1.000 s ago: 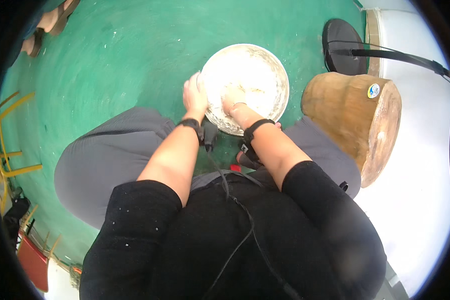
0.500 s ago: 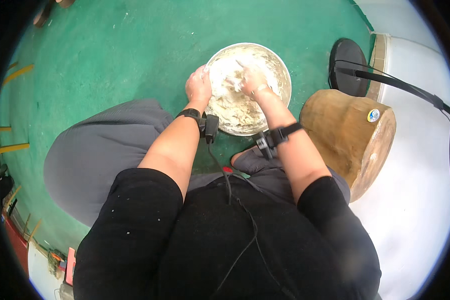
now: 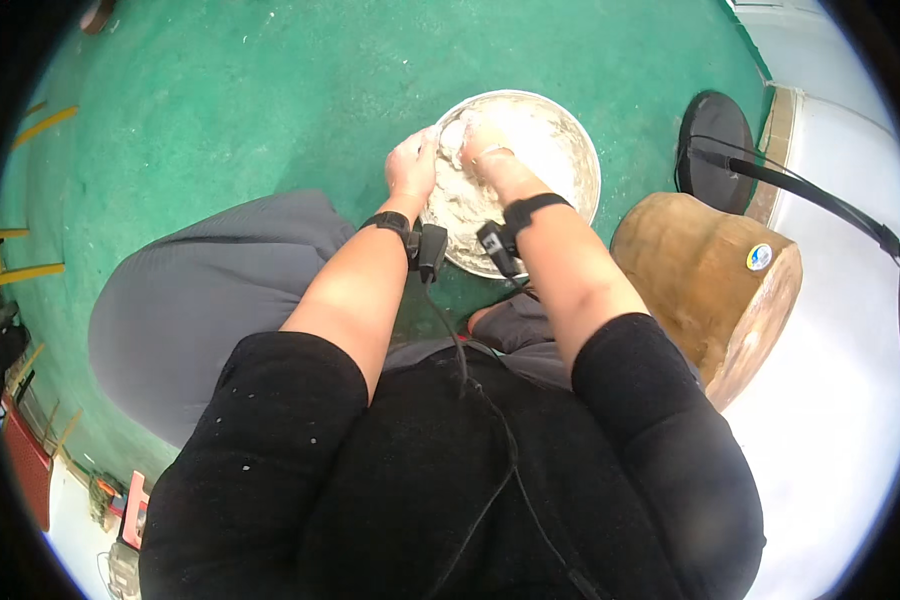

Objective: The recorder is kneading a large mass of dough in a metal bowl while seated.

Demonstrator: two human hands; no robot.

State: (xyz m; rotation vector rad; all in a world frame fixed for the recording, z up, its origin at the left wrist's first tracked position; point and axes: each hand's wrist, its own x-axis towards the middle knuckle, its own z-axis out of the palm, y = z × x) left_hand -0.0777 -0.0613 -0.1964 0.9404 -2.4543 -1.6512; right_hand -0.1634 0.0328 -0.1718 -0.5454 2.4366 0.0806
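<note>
A round metal bowl (image 3: 582, 150) sits on the green floor between my knees, filled with white, crumbly dough (image 3: 545, 140). My left hand (image 3: 411, 166) rests at the bowl's left rim, its fingers curled into the dough. My right hand (image 3: 491, 150) is pressed down into the dough near the middle, coated in flour. The two hands meet around one lump of dough. Each wrist carries a black band with a small sensor and a cable.
A wooden block (image 3: 705, 275) with a round sticker stands right of the bowl. Behind it is a black round stand base (image 3: 715, 145) with a slanting pole. The green floor (image 3: 220, 110) spreads left; yellow bars and clutter lie at the far left edge.
My right hand has moved from the bowl's right side toward the left hand, and both now press the same lump. The view has shifted, with the bowl sitting further right.
</note>
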